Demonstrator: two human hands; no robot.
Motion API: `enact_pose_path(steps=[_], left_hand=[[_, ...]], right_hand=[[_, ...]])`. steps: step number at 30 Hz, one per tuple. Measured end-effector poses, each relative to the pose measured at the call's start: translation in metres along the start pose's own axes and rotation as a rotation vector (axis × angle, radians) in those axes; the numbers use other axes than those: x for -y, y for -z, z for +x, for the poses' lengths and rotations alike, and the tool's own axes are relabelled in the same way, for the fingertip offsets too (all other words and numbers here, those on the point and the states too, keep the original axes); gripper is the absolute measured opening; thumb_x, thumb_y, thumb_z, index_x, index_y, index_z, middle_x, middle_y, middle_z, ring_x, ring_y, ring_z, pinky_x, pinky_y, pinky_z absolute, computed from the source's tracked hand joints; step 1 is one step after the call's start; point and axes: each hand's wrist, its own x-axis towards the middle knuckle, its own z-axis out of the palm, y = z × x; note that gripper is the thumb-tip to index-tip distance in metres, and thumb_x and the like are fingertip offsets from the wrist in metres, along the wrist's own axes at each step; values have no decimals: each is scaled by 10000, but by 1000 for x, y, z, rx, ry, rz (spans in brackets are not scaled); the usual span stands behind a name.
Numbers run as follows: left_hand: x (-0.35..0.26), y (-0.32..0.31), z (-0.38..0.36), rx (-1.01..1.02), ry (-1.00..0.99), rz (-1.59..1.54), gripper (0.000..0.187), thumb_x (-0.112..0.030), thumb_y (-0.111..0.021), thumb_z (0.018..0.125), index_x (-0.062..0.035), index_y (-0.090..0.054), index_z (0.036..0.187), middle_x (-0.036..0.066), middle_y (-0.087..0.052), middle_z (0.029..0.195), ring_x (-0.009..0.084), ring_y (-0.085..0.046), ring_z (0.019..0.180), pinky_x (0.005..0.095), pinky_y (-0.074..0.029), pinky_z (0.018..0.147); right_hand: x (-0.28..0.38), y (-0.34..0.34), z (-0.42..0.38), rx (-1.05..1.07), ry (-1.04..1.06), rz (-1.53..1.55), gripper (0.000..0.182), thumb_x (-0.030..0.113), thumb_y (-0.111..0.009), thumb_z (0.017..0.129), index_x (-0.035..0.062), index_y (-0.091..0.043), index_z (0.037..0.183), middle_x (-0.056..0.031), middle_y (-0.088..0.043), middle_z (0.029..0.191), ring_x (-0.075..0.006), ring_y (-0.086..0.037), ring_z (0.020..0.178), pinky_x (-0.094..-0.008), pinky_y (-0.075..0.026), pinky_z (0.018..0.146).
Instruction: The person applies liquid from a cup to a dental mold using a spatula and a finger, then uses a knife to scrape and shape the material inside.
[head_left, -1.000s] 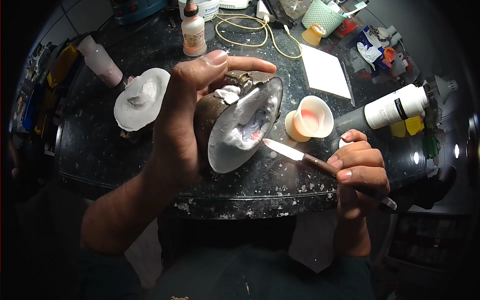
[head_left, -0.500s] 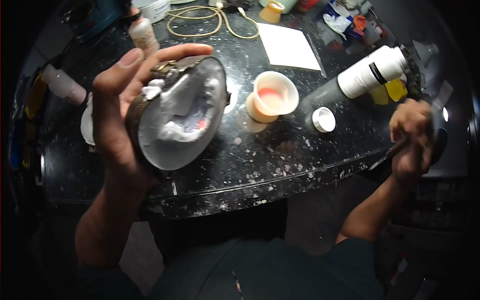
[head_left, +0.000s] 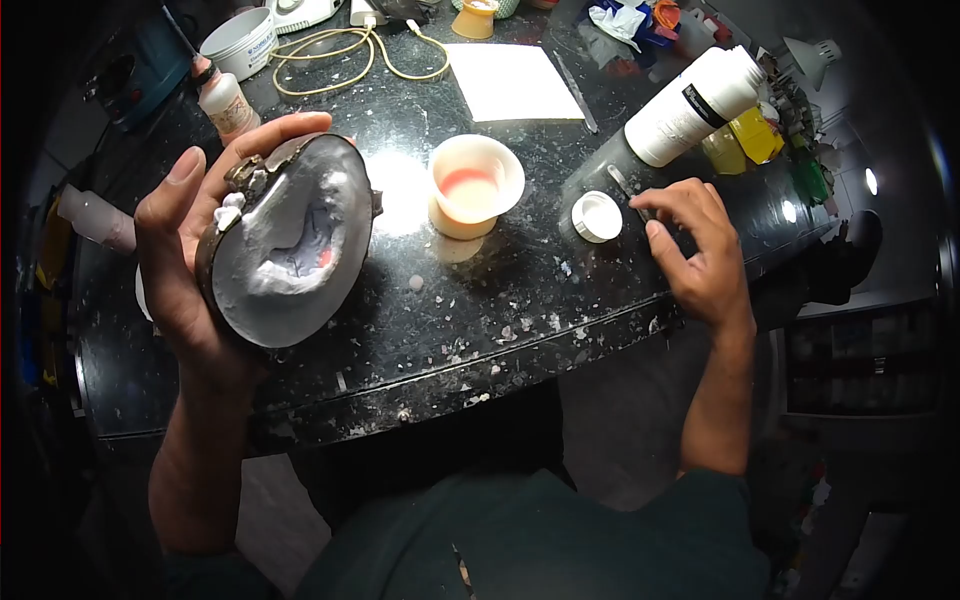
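Note:
My left hand (head_left: 172,270) is wrapped round a metal dental flask half (head_left: 207,255), tilted so its filled face shows. Smooth grey-white plaster (head_left: 245,300) fills it, with a rough-edged arch-shaped hollow and a small pink spot inside. Over the table's right side, my right hand (head_left: 705,255) has its thumb and forefinger close together at a thin spatula (head_left: 618,180), whose pale tip points away to the upper left. The fingers partly hide its handle. Just left of them lies a white cap (head_left: 597,220). A translucent cup (head_left: 455,222) with pink contents stands between my hands.
A white bottle (head_left: 675,120) is behind the right hand, near a yellow object (head_left: 755,135). White paper (head_left: 515,85), a beige cable (head_left: 300,90), a white tub (head_left: 238,50) and a narrow-necked bottle (head_left: 228,105) are farther back. The black table's front edge (head_left: 480,375) is speckled.
My right hand has come inward from the far right to beside the cap, bringing the spatula. The view has shifted; my left hand still holds the flask half.

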Motion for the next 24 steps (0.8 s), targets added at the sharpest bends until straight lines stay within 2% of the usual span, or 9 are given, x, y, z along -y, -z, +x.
enact_pose_path(steps=[4, 9, 13, 17, 19, 21, 23, 24], left_hand=[[1, 0, -1, 18, -22, 47, 781, -528, -318, 988, 133, -421, 1393, 299, -598, 1268, 303, -687, 1070, 391, -601, 901], [1, -1, -2, -21, -47, 80, 778, -531, -314, 992, 128, -427, 1391, 299, -597, 1271, 292, -679, 1086, 380, -590, 913], [4, 4, 0, 37, -134, 130, 705, -522, -301, 1012, 50, -420, 1406, 309, -578, 1288, 306, -676, 1095, 384, -592, 911], [10, 8, 0, 42, -221, 214, 636, -513, -289, 1031, -27, -414, 1422, 319, -559, 1304, 320, -674, 1104, 388, -595, 909], [13, 10, -1, 26, -264, 276, 603, -509, -283, 1041, -66, -411, 1430, 324, -549, 1313, 328, -672, 1109, 391, -596, 908], [15, 12, -2, 32, -303, 336, 572, -504, -276, 1050, -105, -407, 1438, 329, -540, 1321, 335, -671, 1113, 393, -597, 907], [18, 14, -1, 58, -337, 383, 542, -500, -270, 1060, -144, -404, 1446, 334, -530, 1329, 342, -670, 1118, 395, -599, 906], [19, 15, 0, 78, -355, 402, 527, -497, -267, 1065, -164, -403, 1450, 336, -525, 1333, 346, -669, 1120, 396, -599, 906]], right_hand=[[7, -13, -1, -11, 128, -103, 261, 93, -664, 801, 106, -752, 1046, -57, -579, 1023, -251, -509, 972, -368, -465, 873], [7, -17, 2, 18, 131, -89, 246, 86, -659, 798, 103, -756, 1024, -58, -580, 1011, -251, -510, 958, -368, -455, 887], [12, -14, 2, -47, 118, -65, 252, 79, -650, 796, 91, -756, 1025, -64, -589, 1001, -253, -513, 945, -364, -445, 884], [27, -14, 5, -146, 188, -144, 409, 84, -646, 791, 66, -723, 1192, -108, -602, 1057, -269, -518, 970, -369, -443, 895], [46, -18, 5, -152, 276, -164, 485, 195, -691, 778, 77, -712, 1248, -114, -595, 1150, -268, -484, 1077, -394, -408, 982], [69, -32, 4, -168, 414, -139, 460, 360, -675, 841, 147, -729, 1244, -87, -593, 1219, -262, -448, 1161, -419, -386, 1039], [96, -41, 4, -192, 513, -225, 460, 537, -598, 893, 259, -740, 1231, -49, -588, 1278, -260, -412, 1229, -456, -367, 1088], [107, -46, 4, -177, 499, -229, 450, 625, -510, 924, 355, -741, 1200, -9, -572, 1331, -260, -387, 1266, -493, -318, 1135]])
